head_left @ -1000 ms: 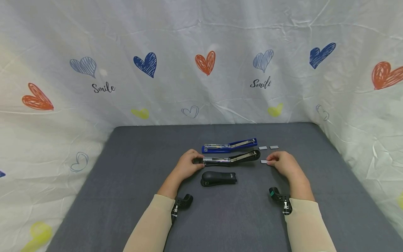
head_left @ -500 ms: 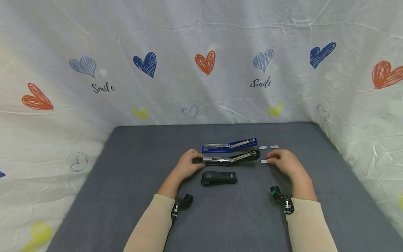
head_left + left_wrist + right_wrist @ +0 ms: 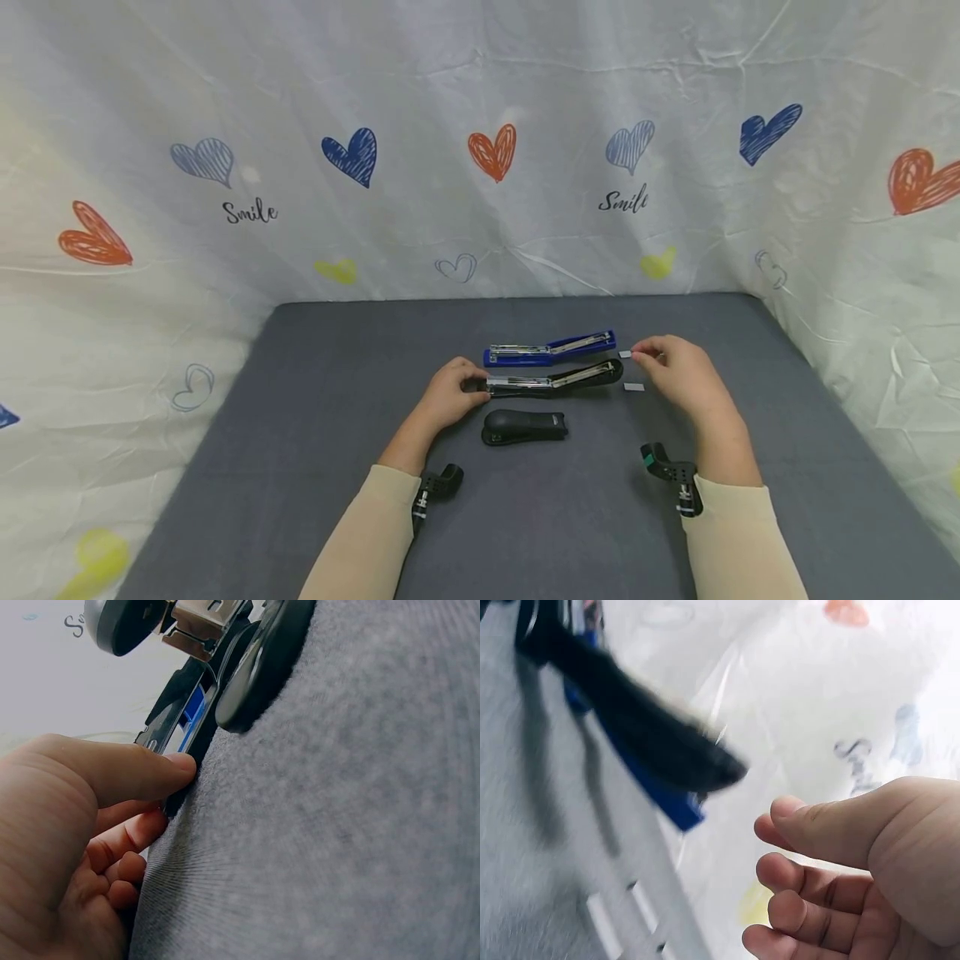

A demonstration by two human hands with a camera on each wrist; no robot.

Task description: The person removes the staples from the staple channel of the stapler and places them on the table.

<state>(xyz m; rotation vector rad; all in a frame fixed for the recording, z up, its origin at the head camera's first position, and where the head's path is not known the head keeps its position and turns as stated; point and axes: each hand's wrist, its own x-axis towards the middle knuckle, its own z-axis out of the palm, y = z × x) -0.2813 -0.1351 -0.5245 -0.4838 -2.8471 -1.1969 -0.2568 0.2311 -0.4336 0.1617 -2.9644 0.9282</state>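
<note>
My left hand (image 3: 452, 392) pinches the left end of an opened black stapler (image 3: 517, 383) between thumb and fingers; the left wrist view shows the thumb (image 3: 176, 771) on its edge. An opened blue stapler (image 3: 517, 358) lies just behind it. My right hand (image 3: 678, 371) hovers at the staplers' right ends, fingers loosely bent. In the right wrist view, nothing shows between its thumb (image 3: 795, 814) and fingers. Below it lie small pale staple strips (image 3: 604, 926). From the head, one strip (image 3: 633, 387) lies in full view and another (image 3: 625, 354) shows beside the fingertips; the third is hidden.
A closed black stapler (image 3: 523, 427) lies in front of the opened ones. The grey table (image 3: 360, 350) ends at a white curtain (image 3: 405, 217) printed with hearts. Each wrist wears a black camera mount (image 3: 667, 468).
My right hand has let go of the nearest staple strip and moved away from me to the strips behind it. My left hand keeps its grip on the black stapler.
</note>
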